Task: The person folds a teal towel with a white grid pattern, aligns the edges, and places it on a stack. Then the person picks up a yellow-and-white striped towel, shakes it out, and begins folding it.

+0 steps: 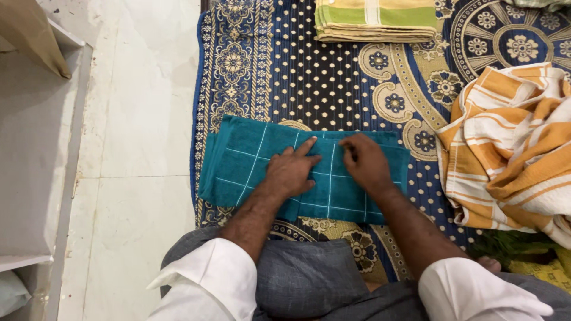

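Observation:
A teal towel (238,163) with thin white check lines lies folded into a long strip on a blue patterned mat (262,65). My left hand (291,171) rests flat on the towel's middle, fingers spread and pointing away. My right hand (364,161) is beside it on the towel, fingers curled and pinching the cloth near its upper edge. Both sleeves are white and rolled up.
An orange and white striped cloth (511,148) lies crumpled at the right. A folded yellow-green stack of cloths (375,21) sits at the top of the mat. White tiled floor (137,119) and a pale shelf unit (30,154) are at the left. Grey cloth covers my lap.

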